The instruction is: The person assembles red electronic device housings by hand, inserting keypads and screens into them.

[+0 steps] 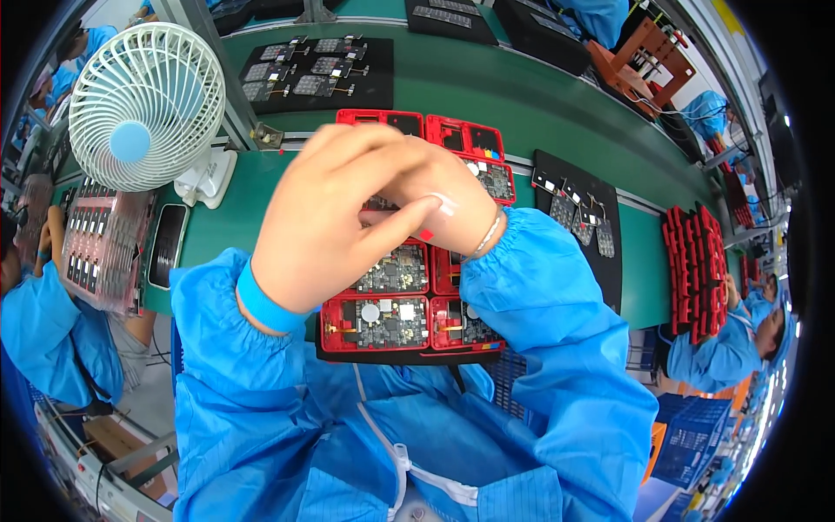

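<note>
Both hands are up over the green table [261, 187], pressed close together. The left hand [326, 222] sits in front, fingers curled inward, its thumb laid across toward the right hand [448, 196]. There's a small pale, glossy bit [444, 204] right where the left thumb tip meets the right hand, but whether either grip is actually closed on it I cannot tell: the fingers hide each other. A tiny red speck [426, 234] shows just below that meeting point, against the right wrist.

Directly beneath the grips lies a black tray carrying red frames [383, 344], each with a circuit board [391, 271] inside. The nearest board, just under the left wrist, shows a round silvery part and a white square. More red frames [465, 137] peek out beyond the fingers, on the far side of the hands.

Off past the left hand stands a white desk fan [143, 104] on its base, and further out on that side a clear tray of small boards [100, 248]. Out beyond the right hand a black mat with small parts [578, 213] lies on the table, and well past it a stack of red frames [696, 270] stands on edge. Another person in a blue sleeve [722, 357] works near that stack. Both wrists wear blue smock cuffs.
</note>
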`<state>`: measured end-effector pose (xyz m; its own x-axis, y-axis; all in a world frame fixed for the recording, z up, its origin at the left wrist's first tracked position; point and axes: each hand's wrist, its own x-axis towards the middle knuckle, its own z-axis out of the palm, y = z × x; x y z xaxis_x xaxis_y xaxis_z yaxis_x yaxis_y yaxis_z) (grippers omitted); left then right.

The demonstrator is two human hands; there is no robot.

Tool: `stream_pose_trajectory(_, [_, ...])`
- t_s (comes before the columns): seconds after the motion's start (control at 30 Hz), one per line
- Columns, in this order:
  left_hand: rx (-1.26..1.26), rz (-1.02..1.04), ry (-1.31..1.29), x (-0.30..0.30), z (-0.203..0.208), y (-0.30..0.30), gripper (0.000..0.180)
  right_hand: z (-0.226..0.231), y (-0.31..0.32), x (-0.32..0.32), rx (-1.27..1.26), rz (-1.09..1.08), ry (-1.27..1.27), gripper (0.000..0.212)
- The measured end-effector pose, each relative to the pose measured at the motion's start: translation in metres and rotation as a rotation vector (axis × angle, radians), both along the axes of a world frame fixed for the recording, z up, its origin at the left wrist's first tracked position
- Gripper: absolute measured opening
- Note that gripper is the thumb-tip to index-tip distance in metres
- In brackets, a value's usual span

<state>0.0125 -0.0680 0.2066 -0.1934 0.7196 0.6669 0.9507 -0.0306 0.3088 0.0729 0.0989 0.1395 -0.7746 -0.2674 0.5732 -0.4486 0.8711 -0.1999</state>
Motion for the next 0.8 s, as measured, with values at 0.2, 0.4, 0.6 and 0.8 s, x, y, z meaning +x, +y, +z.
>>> stream_pose_trajectory(0.2, [-0.02,-0.168,-0.559,-0.003,-0.009,-0.002,0.015,0.01,-0.016,0.017,-0.365,-0.107,-0.059,0.023])
stream_pose_trajectory(0.4, [0.322,-0.188,-1.039,-0.006,-0.012,-0.005,0.009,0.018,-0.008,0.038,-1.643,0.107,-0.457,0.035])
stream_pose_trajectory(0.6, [0.339,-0.208,-1.085,-0.009,-0.013,-0.001,0.011,0.028,-0.015,0.047,-1.832,0.28,-0.485,0.054])
stream_pose_trajectory(0.8, [0.349,-0.227,-1.127,-0.01,-0.013,-0.004,0.011,0.028,-0.017,0.047,-1.868,0.288,-0.494,0.058])
